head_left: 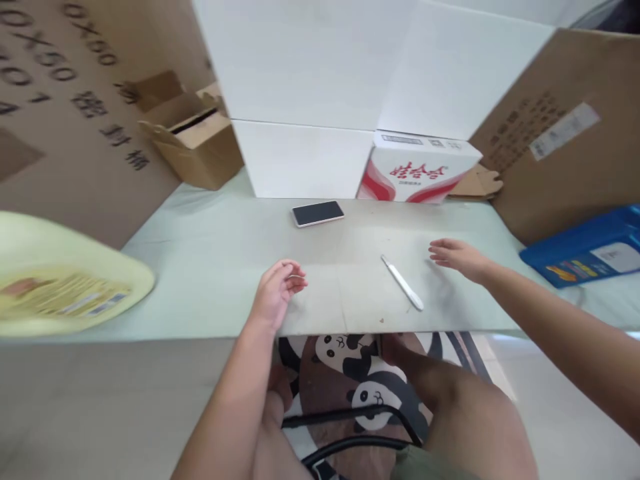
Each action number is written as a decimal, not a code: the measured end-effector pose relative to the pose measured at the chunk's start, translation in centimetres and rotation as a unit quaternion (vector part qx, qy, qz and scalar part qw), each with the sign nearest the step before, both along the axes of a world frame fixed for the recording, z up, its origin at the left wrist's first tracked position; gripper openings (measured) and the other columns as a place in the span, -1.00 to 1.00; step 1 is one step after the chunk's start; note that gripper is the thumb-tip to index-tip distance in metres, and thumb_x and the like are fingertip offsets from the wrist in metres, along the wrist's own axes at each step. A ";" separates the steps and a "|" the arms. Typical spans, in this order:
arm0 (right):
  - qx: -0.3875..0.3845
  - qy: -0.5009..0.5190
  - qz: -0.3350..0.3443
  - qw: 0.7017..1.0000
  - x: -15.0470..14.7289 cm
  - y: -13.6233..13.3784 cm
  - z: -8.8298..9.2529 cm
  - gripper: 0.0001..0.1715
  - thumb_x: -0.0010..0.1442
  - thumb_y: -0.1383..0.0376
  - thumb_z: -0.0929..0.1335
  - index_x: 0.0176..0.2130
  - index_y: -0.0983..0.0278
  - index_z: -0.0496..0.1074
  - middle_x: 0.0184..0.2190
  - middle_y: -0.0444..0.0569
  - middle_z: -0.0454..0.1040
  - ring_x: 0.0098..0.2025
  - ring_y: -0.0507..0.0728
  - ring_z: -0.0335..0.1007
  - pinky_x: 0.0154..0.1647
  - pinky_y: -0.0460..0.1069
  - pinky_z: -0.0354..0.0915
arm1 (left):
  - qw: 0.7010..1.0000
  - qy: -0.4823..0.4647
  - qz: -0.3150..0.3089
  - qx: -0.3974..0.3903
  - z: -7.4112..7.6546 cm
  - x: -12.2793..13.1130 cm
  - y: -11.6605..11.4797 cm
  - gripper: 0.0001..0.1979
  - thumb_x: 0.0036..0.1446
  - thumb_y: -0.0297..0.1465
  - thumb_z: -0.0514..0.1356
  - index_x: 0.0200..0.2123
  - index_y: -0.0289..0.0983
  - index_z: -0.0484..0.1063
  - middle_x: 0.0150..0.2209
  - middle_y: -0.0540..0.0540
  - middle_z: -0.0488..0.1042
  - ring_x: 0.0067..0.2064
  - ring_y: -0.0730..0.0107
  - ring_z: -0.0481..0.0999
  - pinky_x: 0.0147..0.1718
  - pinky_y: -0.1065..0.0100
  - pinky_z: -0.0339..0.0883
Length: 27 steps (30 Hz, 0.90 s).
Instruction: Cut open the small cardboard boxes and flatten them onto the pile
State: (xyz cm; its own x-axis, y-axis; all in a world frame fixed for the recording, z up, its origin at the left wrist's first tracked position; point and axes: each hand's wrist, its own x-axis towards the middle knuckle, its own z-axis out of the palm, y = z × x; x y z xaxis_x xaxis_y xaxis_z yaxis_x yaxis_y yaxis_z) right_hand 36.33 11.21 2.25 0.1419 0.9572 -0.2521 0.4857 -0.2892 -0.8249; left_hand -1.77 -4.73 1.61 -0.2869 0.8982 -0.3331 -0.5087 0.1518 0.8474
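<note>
On the pale green tabletop [215,267] lies a slim white pen-shaped tool [404,285], its narrow grey tip angled up and to the left; its exact kind I cannot make out. My right hand [457,259] hovers to the right of it, fingers stretched out, holding nothing. To the tool's left, near the front edge, is my left hand [281,288] with loosely bent fingers apart and nothing visible in them. Neither hand touches the tool. Farther back, a phone [319,213] with a dark screen lies flat in front of white panels.
White panels [310,160] and a red-and-white carton [420,170] stand at the back. Cardboard boxes flank both sides, one small box [200,143] with its flaps up. A yellow bottle [65,277] is at left, a blue container [590,250] at right. My legs are below the front edge.
</note>
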 end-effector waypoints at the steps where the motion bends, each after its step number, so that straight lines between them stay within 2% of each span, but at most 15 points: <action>1: 0.003 -0.011 0.046 0.999 -2.4 -0.6 -0.1 -0.86 -0.03 0.34 0.49 -0.36 0.27 0.53 -0.34 0.06 0.58 -0.34 0.15 0.54 -0.25 0.10 0.51 | 1.000 -0.006 0.001 0.009 0.1 -0.1 -0.4 -0.72 -0.14 -0.22 0.35 -0.41 -0.27 0.45 -0.47 -0.03 0.51 -0.47 0.41 0.52 -0.36 0.36 0.38; 5: 0.047 -0.048 0.235 0.970 -14.4 -1.4 0.1 -0.82 -0.02 0.32 0.50 -0.30 0.23 0.59 -0.22 0.02 0.64 -0.29 0.14 0.55 -0.10 0.12 0.49 | 0.999 -0.029 0.013 0.035 0.5 -1.4 -1.9 -0.72 -0.11 -0.20 0.34 -0.41 -0.26 0.44 -0.46 -0.01 0.50 -0.46 0.43 0.51 -0.32 0.36 0.35; 9: 0.111 -0.063 0.368 0.921 -28.1 -0.9 0.9 -0.78 0.04 0.37 0.47 -0.23 0.20 0.60 -0.12 0.01 0.62 -0.22 0.17 0.56 0.11 0.18 0.40 | 0.997 -0.024 0.058 0.034 0.7 -3.5 -2.7 -0.77 -0.08 -0.21 0.30 -0.45 -0.25 0.42 -0.47 -0.01 0.49 -0.47 0.44 0.49 -0.35 0.36 0.30; 13: 0.223 -0.132 0.463 0.848 -40.8 0.3 2.0 -0.65 0.14 0.41 0.38 -0.05 0.27 0.57 0.06 0.12 0.50 -0.16 0.19 0.56 0.18 0.20 0.36 | 0.994 -0.041 0.094 0.039 0.7 -5.4 -2.5 -0.81 -0.02 -0.24 0.25 -0.46 -0.24 0.41 -0.47 -0.02 0.48 -0.48 0.45 0.46 -0.34 0.34 0.28; 16: 0.297 -0.206 0.468 0.806 -48.5 1.9 2.4 -0.59 0.17 0.43 0.35 0.02 0.30 0.52 0.21 0.20 0.35 -0.02 0.27 0.54 0.21 0.26 0.33 | 0.993 -0.069 0.082 0.041 0.5 -6.6 -2.1 -0.83 -0.01 -0.25 0.24 -0.47 -0.24 0.41 -0.48 -0.03 0.48 -0.48 0.43 0.45 -0.33 0.31 0.26; 19: 0.312 -0.242 0.452 0.800 -54.2 4.5 2.3 -0.57 0.13 0.40 0.40 0.02 0.30 0.48 0.39 0.23 0.08 0.13 0.41 0.45 0.22 0.38 0.29 | 0.993 -0.077 0.079 0.029 0.1 -7.6 -1.6 -0.85 -0.02 -0.27 0.22 -0.49 -0.24 0.41 -0.47 -0.05 0.47 -0.47 0.43 0.43 -0.32 0.29 0.23; 21: 0.323 -0.219 0.449 0.804 -57.0 6.9 2.2 -0.58 0.12 0.35 0.42 0.01 0.31 0.46 0.43 0.21 -0.03 0.16 0.44 0.43 0.23 0.42 0.27 | 0.992 -0.083 0.088 0.027 0.0 -8.0 -1.3 -0.85 -0.02 -0.28 0.22 -0.48 -0.23 0.41 -0.46 -0.05 0.47 -0.46 0.42 0.43 -0.29 0.27 0.23; 24: 0.346 -0.158 0.456 0.805 -59.6 10.5 2.3 -0.62 0.18 0.26 0.38 -0.03 0.36 0.46 0.34 0.19 0.14 0.22 0.42 0.38 0.29 0.39 0.22 | 0.991 -0.097 0.088 0.033 0.0 -8.4 -1.1 -0.84 -0.02 -0.26 0.22 -0.49 -0.23 0.39 -0.46 -0.06 0.47 -0.46 0.40 0.43 -0.29 0.25 0.25; 27: 0.355 -0.138 0.451 0.807 -59.4 11.8 2.9 -0.65 0.22 0.24 0.32 -0.07 0.40 0.47 0.14 0.16 0.38 0.23 0.40 0.35 0.28 0.37 0.20 | 0.990 -0.097 0.095 0.042 0.2 -8.4 -1.2 -0.85 -0.01 -0.27 0.22 -0.49 -0.22 0.39 -0.47 -0.07 0.47 -0.46 0.39 0.43 -0.30 0.26 0.27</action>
State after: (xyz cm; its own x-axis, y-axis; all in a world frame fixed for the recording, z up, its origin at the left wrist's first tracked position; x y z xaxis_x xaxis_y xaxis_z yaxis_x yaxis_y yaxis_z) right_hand -23.08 22.97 5.20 -0.7361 0.5918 0.3285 0.4282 0.7830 -0.4512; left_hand -10.13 -5.95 1.82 -0.3908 0.8615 -0.3242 -0.6754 -0.0291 0.7369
